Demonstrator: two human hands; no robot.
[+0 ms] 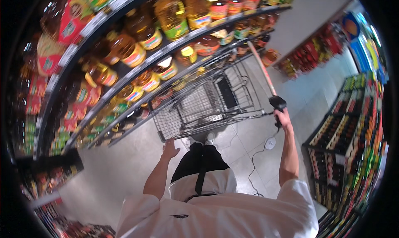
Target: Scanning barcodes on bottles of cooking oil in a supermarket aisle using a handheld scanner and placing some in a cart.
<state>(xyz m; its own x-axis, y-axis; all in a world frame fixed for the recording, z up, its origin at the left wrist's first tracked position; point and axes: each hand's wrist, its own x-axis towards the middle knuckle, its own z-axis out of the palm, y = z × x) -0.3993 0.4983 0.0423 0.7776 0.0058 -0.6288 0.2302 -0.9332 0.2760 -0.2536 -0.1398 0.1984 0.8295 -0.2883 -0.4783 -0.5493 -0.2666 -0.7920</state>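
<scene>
A wire shopping cart [199, 97] stands side-on before me, beside the shelves; I see no goods in its basket. My right hand [283, 118] is closed around a black handheld device [277, 103], perhaps a barcode scanner, at the near end of the cart's handlebar [263, 71]. A thin dark cable [252, 166] hangs from the device, past a round white object [270, 143]. My left hand [170, 149] has its fingers apart at the lower corner of the basket's far end from the handle. Whether it touches the wire I cannot tell.
Shelves [174, 47] with large bottles of yellow-brown oil run along the front and left. Packed goods hang at the upper right. A dark display rack [330, 138] with bottles or jars stands at the right. Grey tiled floor [124, 172] lies around my feet.
</scene>
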